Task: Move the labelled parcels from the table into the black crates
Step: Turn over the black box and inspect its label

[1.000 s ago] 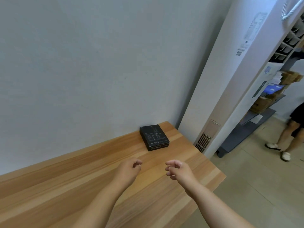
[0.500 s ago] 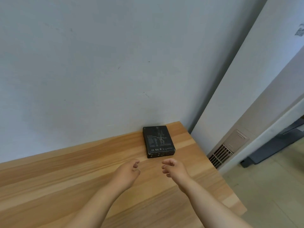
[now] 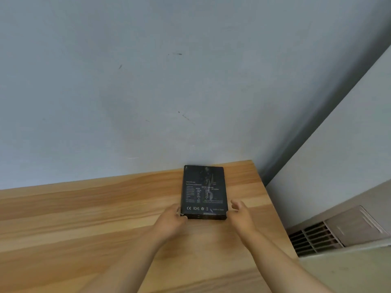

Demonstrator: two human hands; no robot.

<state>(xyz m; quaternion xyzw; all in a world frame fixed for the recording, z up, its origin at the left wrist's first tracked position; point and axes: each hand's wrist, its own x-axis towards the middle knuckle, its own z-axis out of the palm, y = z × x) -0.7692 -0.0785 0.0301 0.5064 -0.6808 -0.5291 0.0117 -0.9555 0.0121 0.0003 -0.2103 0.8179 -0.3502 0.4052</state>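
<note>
While no crate shows, the parcel (image 3: 204, 192), flat, black, with pale print, lies on the table (image 3: 84, 218) by the wall. Left hand (image 3: 170, 222) touches its near left corner with curled fingers; right hand (image 3: 242, 216) hovers open just beside it.

Black parcel (image 3: 204, 192), near edge of top face: "CE", "ROHS" in pale print; remaining print too small.

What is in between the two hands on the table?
In the head view, the flat black printed box lies between the left hand and right hand, on the wooden table.
</note>
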